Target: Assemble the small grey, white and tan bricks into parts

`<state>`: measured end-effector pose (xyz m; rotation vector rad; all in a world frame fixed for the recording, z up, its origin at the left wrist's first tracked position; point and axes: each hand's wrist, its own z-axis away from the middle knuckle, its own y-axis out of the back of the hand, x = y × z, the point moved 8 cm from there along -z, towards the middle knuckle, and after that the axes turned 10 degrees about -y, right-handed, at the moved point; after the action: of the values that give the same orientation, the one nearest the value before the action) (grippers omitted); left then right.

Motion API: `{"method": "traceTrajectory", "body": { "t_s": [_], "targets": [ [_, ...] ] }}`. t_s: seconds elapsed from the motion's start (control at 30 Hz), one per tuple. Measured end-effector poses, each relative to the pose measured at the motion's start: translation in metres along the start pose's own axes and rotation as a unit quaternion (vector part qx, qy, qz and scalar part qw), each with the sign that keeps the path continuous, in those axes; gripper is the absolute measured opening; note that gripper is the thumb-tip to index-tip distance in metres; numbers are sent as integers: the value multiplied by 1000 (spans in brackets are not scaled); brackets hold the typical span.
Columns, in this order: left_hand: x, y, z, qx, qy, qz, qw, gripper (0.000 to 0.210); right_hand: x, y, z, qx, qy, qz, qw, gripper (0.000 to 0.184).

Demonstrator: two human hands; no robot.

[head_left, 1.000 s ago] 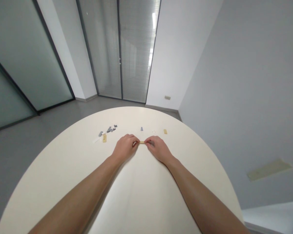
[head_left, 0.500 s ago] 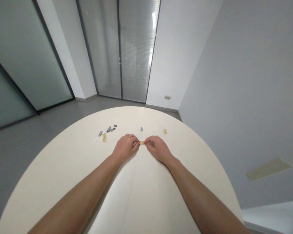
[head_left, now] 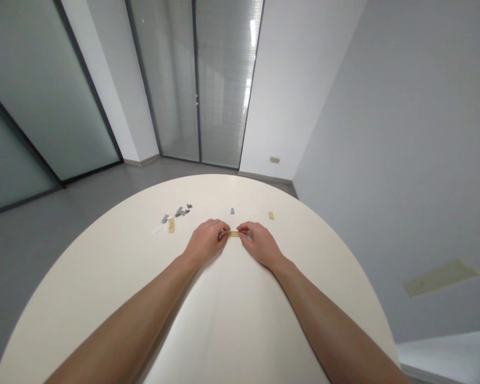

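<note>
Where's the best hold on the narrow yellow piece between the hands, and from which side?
I'd pinch the yellow piece near its two ends, the left hand coming from the left and the right hand from the right. It looks slim and lies crosswise, its middle showing between the hands; the exact ends are hard to make out.

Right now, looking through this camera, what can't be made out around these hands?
Head view: the left end of the yellow strip, hidden by the left hand.
Head view: whether the right hand grips the strip's other end; too small to tell.
Head view: marks on the leftmost yellow plate, too small to read.
Head view: exact shapes of the clustered gray pieces, too small.
Head view: the round table's near edge, cut off by the picture's bottom.
</note>
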<state>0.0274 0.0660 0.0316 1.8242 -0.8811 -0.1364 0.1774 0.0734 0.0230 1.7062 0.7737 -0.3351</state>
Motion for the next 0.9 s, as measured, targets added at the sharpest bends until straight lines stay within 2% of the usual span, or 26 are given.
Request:
{"method": "traceTrajectory", "body": {
  "t_s": [0.6,0.73,0.9],
  "targets": [
    [1,0,0,4,-16,6,1000,18,1,0,0,-1,15,-2,1000,17],
    [2,1,1,8,-13,10,1000,14,2,-1,0,-2,8,4,1000,15],
    [-1,1,1,14,2,5,1000,20,2,-1,0,1,8,4,1000,15]
  ]
}}
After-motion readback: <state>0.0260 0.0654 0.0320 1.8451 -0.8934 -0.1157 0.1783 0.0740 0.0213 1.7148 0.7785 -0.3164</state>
